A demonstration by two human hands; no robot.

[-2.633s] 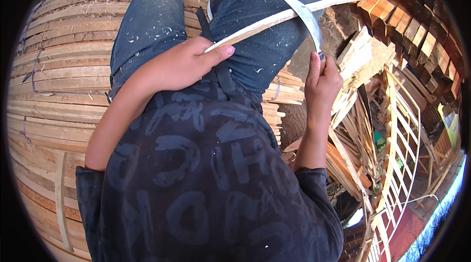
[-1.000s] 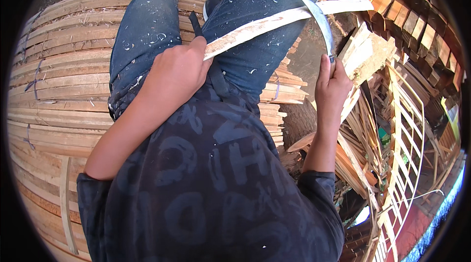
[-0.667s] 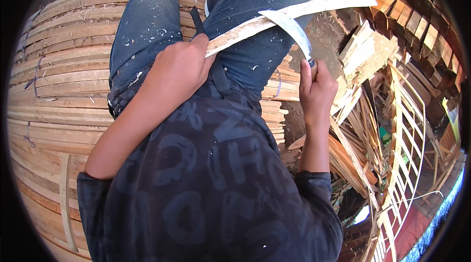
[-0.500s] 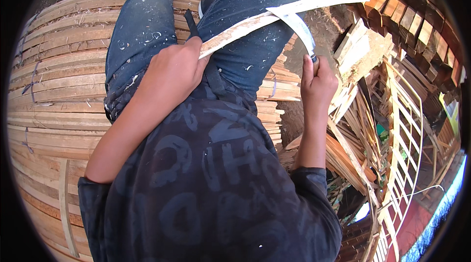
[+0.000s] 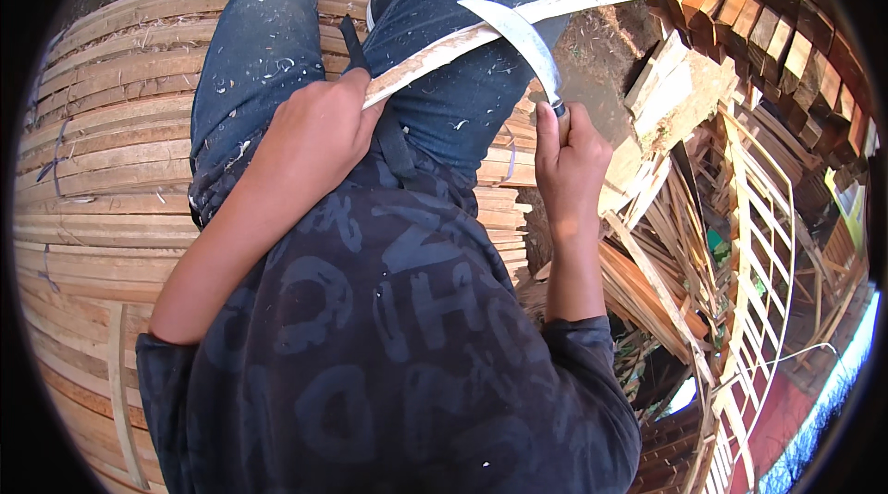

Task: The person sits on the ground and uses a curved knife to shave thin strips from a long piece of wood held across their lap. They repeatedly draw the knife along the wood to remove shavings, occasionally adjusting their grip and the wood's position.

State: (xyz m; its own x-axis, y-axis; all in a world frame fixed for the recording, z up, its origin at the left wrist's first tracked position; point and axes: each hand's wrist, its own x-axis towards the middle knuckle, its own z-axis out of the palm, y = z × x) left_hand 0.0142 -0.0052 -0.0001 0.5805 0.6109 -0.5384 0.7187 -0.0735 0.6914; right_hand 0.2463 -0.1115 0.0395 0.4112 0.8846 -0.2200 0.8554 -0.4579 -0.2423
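My left hand (image 5: 314,138) grips the near end of a long pale wooden strip (image 5: 592,2) that runs up and to the right across my jeans-clad legs. My right hand (image 5: 569,161) is closed on the handle of a curved metal blade (image 5: 518,31). The blade's edge lies across the strip near its middle. I sit on a stack of wooden slats (image 5: 102,170); white shavings speckle my jeans (image 5: 259,41).
Stacked slats fill the left side. Loose planks and offcuts (image 5: 666,96) lie to the right, with a white slatted frame (image 5: 758,244) beyond them. Reddish timber blocks (image 5: 740,4) are stacked at upper right. Bare ground shows at the top.
The blade has slid down the strip toward my left hand, from near the strip's far end to its middle. My left hand has kept its hold on the strip.
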